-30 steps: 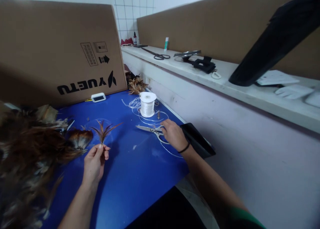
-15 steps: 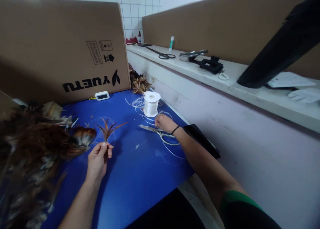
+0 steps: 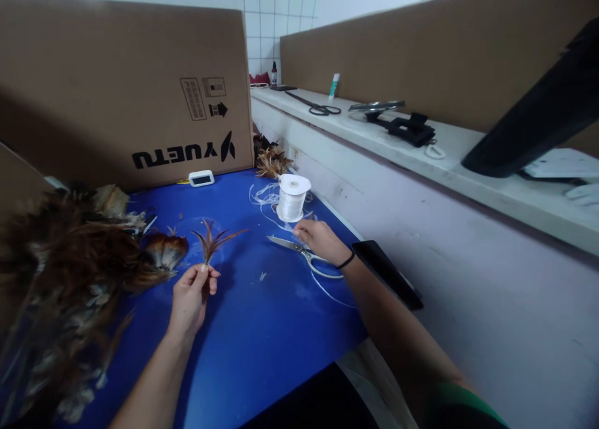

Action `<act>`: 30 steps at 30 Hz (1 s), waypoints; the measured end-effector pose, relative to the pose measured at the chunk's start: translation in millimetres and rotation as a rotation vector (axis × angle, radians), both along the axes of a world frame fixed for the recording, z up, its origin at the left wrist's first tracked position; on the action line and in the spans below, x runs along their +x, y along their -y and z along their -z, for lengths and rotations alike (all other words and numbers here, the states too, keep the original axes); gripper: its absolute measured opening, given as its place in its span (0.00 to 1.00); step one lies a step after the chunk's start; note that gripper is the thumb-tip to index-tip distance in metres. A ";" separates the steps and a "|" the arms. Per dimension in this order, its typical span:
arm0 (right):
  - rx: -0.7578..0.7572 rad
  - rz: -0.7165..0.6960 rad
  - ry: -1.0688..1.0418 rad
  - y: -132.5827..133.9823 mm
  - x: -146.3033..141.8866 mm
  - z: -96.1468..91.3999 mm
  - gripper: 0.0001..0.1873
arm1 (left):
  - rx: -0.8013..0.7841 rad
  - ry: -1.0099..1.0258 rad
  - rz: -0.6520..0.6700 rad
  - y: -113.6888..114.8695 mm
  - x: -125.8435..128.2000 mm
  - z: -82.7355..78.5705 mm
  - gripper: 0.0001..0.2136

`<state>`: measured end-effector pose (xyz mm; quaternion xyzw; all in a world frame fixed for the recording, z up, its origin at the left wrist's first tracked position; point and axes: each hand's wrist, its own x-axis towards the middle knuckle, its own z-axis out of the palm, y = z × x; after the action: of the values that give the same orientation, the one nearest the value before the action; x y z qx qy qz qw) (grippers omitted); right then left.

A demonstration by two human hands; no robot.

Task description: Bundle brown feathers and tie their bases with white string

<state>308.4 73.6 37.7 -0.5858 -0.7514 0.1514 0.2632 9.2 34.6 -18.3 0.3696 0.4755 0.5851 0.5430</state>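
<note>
My left hand point(image 3: 193, 295) pinches a small bunch of brown feathers point(image 3: 211, 245) by the quills, tips fanned upward above the blue table point(image 3: 262, 341). Close by on the left lies a big heap of brown and white feathers point(image 3: 88, 254). My right hand point(image 3: 322, 241), wearing a black wrist band, is closed with fingertips together beside thin white ribbon point(image 3: 264, 195); whether a strand is between them is too small to tell. Just behind it stands the white ribbon spool point(image 3: 291, 201). Partly under this hand are silver scissors point(image 3: 306, 253), pointing left.
A large cardboard box point(image 3: 126, 92) closes off the back, with a small white device point(image 3: 201, 178) before it. More feathers point(image 3: 272, 160) lie in the far corner. A black tablet-like object point(image 3: 386, 273) lies at the right edge. The white ledge point(image 3: 449, 167) holds black scissors point(image 3: 322, 110) and a glue stick point(image 3: 334, 87).
The view has turned slightly left, so everything sits a little further right and lower. My left hand keeps the feather bunch; my right hand stays by the ribbon and scissors.
</note>
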 end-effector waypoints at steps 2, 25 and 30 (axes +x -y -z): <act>0.018 -0.038 -0.017 7.4 -4.1 -3.3 0.10 | 0.001 0.001 0.004 -0.2 0.0 0.2 0.11; 0.119 0.094 0.522 -143.6 -114.9 23.7 0.18 | 0.014 0.034 -0.015 -0.3 4.0 -0.3 0.11; 0.166 -0.007 0.543 -115.3 -123.6 22.0 0.16 | 0.019 0.038 -0.022 -1.5 3.9 0.8 0.10</act>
<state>184.8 188.9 15.7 -0.5788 -0.8062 -0.0722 0.0989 13.1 36.1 -19.1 0.3582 0.4635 0.6025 0.5420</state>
